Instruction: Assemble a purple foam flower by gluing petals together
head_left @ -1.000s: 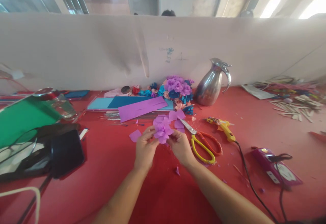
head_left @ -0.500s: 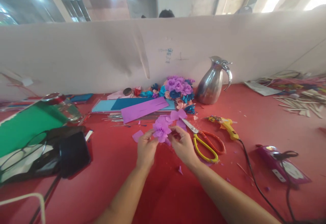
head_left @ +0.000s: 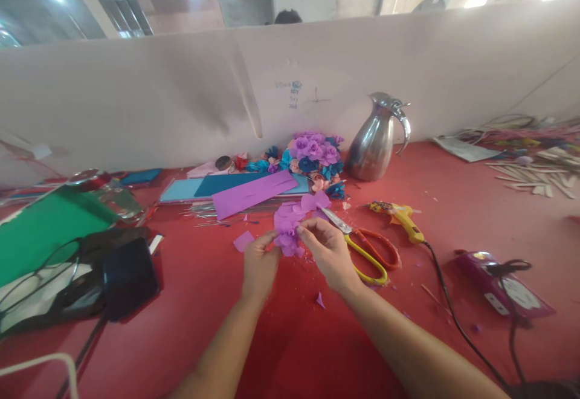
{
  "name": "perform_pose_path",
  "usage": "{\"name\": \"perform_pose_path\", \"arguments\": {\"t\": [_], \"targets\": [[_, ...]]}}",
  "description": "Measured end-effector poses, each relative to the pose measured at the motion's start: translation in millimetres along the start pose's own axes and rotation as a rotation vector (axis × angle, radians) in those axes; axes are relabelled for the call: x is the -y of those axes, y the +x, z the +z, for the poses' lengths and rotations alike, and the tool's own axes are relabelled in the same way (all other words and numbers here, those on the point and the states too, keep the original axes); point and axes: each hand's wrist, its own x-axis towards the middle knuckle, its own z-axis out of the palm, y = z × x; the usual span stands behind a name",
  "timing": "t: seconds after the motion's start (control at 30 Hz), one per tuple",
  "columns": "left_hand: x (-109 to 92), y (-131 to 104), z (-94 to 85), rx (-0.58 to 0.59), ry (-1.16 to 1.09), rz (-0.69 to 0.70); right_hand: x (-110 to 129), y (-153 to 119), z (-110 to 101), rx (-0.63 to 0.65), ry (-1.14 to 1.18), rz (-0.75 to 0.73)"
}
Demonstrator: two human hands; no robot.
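A purple paper flower [head_left: 286, 239] is held above the red table, pinched at its left side by my left hand [head_left: 261, 260]. My right hand [head_left: 327, 248] has thumb and forefinger closed on the flower's petals near its centre. Loose purple paper petals [head_left: 309, 203] lie just behind the flower, and another purple piece [head_left: 243, 241] is left of my left hand. Scissors [head_left: 369, 260] with one yellow and one orange handle lie right beside my right hand. Behind sits a bunch of finished paper flowers [head_left: 315, 151] in purple, blue and pink.
A steel jug [head_left: 372, 145] stands by the white partition [head_left: 172, 103]. Right lie a yellow glue gun [head_left: 403, 220] and a purple power box [head_left: 502, 287] with cables. Purple paper strip [head_left: 254, 193], glass jar [head_left: 113, 196], black phone [head_left: 129, 281] and green sheet [head_left: 49, 230] lie left.
My right hand has moved from the flower's right edge to its petals, near the centre. My left hand keeps hold of the flower. The view has shifted slightly.
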Motion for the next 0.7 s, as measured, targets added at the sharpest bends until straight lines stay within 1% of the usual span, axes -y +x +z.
{"name": "perform_pose_path", "arguments": {"t": [0.37, 0.47, 0.57, 0.63, 0.67, 0.7], "targets": [[-0.5, 0.2, 0.8, 0.027, -0.093, -0.004, 2.5, 1.1, 1.4, 0.006, 0.142, 0.090], [-4.3, 0.0, 2.4, 0.002, -0.121, -0.016, 3.2, 0.9, 0.5, 0.000, 0.130, 0.095], [-7.4, 0.6, 3.7, -0.055, -0.140, -0.019, 2.0, -0.3, -0.6, -0.013, 0.106, 0.102], [-8.1, 1.4, 3.8, -0.099, -0.153, -0.017, 1.5, -2.7, -0.6, -0.024, 0.069, 0.078], [-8.1, 1.7, 3.7, -0.117, -0.164, -0.015, 1.8, -4.5, -0.3, -0.040, 0.025, 0.038], [-8.1, 2.0, 3.5, -0.130, -0.180, -0.014, 2.5, -6.5, 0.2, -0.064, -0.046, -0.032]]}}
